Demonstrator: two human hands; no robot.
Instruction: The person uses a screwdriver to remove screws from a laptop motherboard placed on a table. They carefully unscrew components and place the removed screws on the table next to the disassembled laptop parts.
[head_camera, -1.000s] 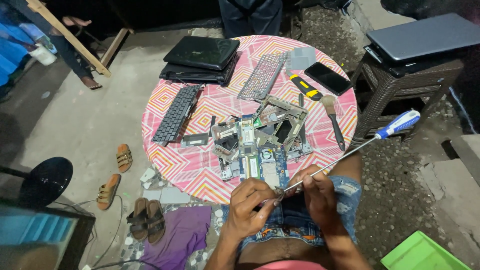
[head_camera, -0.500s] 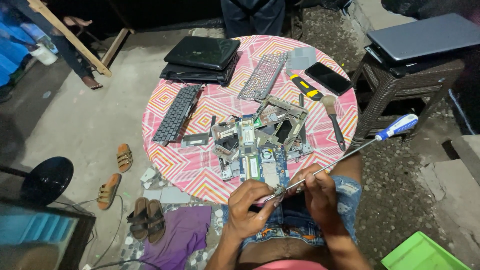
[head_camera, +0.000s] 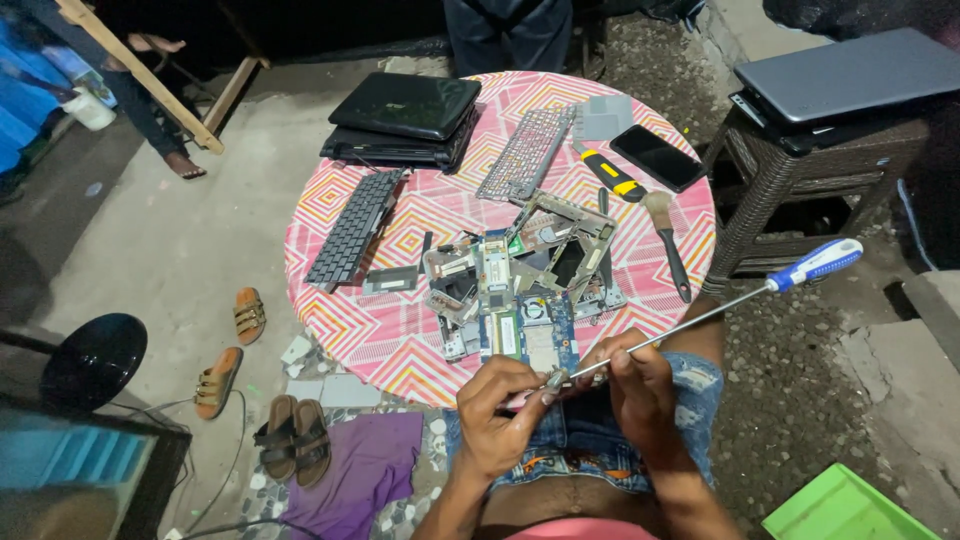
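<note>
Two hands, left hand (head_camera: 500, 420) fingers pinching small metal piece (head_camera: 553, 379), right hand (head_camera: 640, 385) fingers closed around long steel-shafted screwdriver (head_camera: 745, 297).

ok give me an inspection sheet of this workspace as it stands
surface: round table under a pink zigzag cloth, crowded.
job's things: long screwdriver with blue and white handle, its tip at a small part pinched between both hands; opened laptop boards and metal frames at the table's near middle.
clutter: two closed black laptops, stacked; black keyboard; grey keyboard frame; black phone; yellow and black knife; paintbrush.
grippers: left hand and right hand close together, fingers closed on the shaft and part.
cables: dark cable on the floor at lower left.
surroundings: sandals, purple cloth, wicker stand with grey laptop, green tray.
</note>
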